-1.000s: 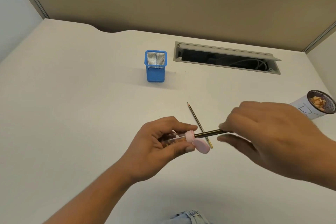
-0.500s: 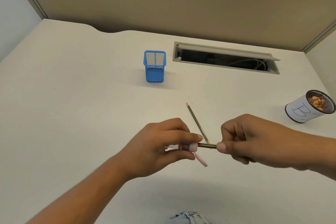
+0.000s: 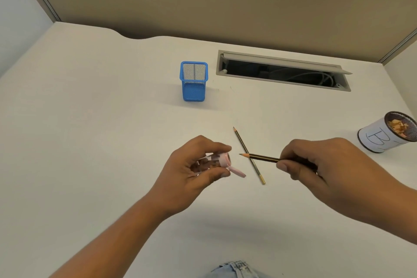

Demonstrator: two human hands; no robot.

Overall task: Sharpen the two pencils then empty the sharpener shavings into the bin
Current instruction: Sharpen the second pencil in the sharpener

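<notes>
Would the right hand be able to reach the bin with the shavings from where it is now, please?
Probably yes. The bin stands on the desk just beyond the right hand with nothing between, though that hand already holds a pencil.
</notes>
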